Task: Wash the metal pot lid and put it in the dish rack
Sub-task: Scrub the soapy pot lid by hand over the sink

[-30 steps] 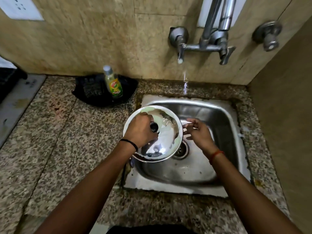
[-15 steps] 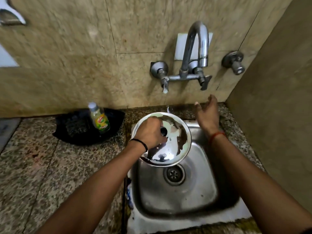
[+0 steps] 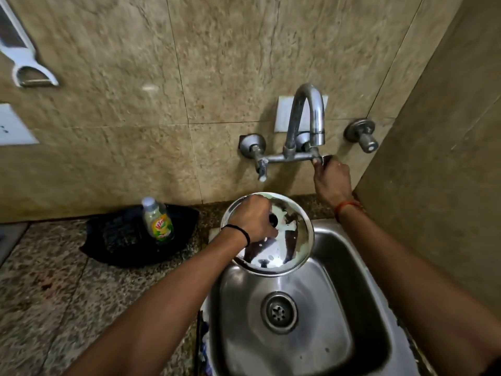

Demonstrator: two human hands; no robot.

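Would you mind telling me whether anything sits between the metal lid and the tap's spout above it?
Nothing visible does. The round metal pot lid, held by its knob in the left hand, sits over the steel sink, open air up to the curved chrome spout. The right hand grips the tap handle.

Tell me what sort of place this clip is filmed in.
Most likely a home kitchen wash area: a steel sink set in a granite counter, a wall-mounted tap on tiled wall, and a dish-soap bottle beside it.

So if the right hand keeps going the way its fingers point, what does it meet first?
The right hand already grips the tap's right metal handle; straight beyond is probably the beige tiled wall.
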